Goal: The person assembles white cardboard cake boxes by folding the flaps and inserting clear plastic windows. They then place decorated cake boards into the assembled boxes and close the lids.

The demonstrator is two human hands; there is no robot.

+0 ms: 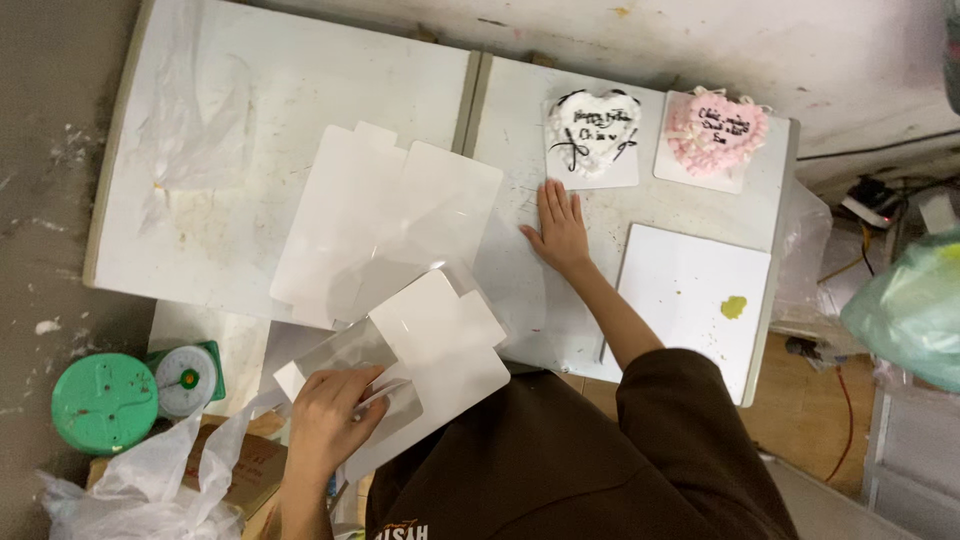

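Note:
My left hand [330, 415] grips the lower edge of a flat white cardboard piece with a clear film panel [430, 350] near the table's front edge. My right hand [560, 228] lies flat with fingers spread on the white table top [250, 80], just below a white heart-shaped cake with dark icing lettering [592, 130] on its square white board. A pink heart-shaped cake [716, 128] sits to its right on another board. More flat white box blanks [385, 215] lie spread left of my right hand.
A blank white square board with a green smear [690, 295] lies at the table's right. A green stool [103, 402] and a small green scale [187, 378] stand at lower left beside clear plastic bags [150, 490]. Cables lie on the floor at right.

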